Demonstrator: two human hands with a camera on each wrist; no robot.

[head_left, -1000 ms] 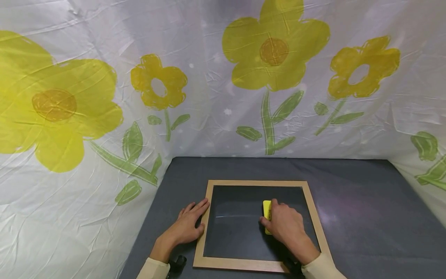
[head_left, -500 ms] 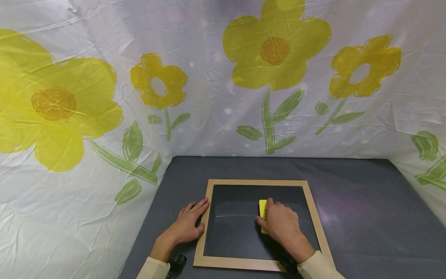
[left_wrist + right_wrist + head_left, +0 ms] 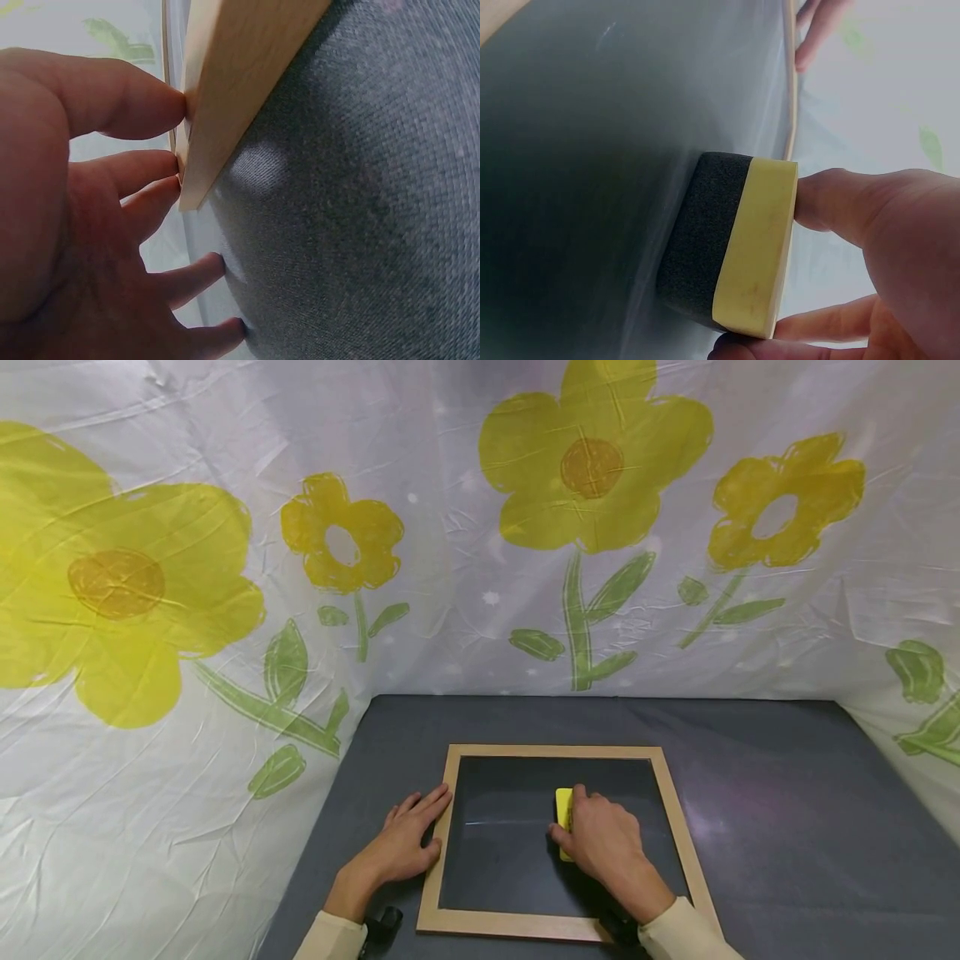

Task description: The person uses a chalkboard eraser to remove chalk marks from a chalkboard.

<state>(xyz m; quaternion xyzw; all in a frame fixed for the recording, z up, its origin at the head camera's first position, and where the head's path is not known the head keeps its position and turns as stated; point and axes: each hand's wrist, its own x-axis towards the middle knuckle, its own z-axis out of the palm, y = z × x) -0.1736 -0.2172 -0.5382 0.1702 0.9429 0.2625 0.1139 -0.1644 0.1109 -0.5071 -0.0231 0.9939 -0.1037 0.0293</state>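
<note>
A chalkboard point(image 3: 502, 872) in a light wooden frame lies on the dark cloth-covered table. On its right half is a yellow board eraser point(image 3: 562, 802), gripped by my right hand point(image 3: 606, 837) between thumb and fingers. The right wrist view shows the dark felt side of the eraser point(image 3: 705, 232) facing the board, its yellow back toward the palm. A thin white line point(image 3: 495, 822) runs across the board left of the eraser. My left hand point(image 3: 401, 850) lies against the frame's left side; in the left wrist view its thumb and fingertips touch the wooden frame point(image 3: 232, 90), with the fingers spread.
Dark cloth point(image 3: 787, 827) covers the table around the board. A white curtain point(image 3: 450, 568) printed with yellow flowers hangs behind the table and along its sides. A black wrist device point(image 3: 382, 927) sits below the left hand.
My right hand has slid the eraser a short way left across the board. The left hand and the frame have stayed in place.
</note>
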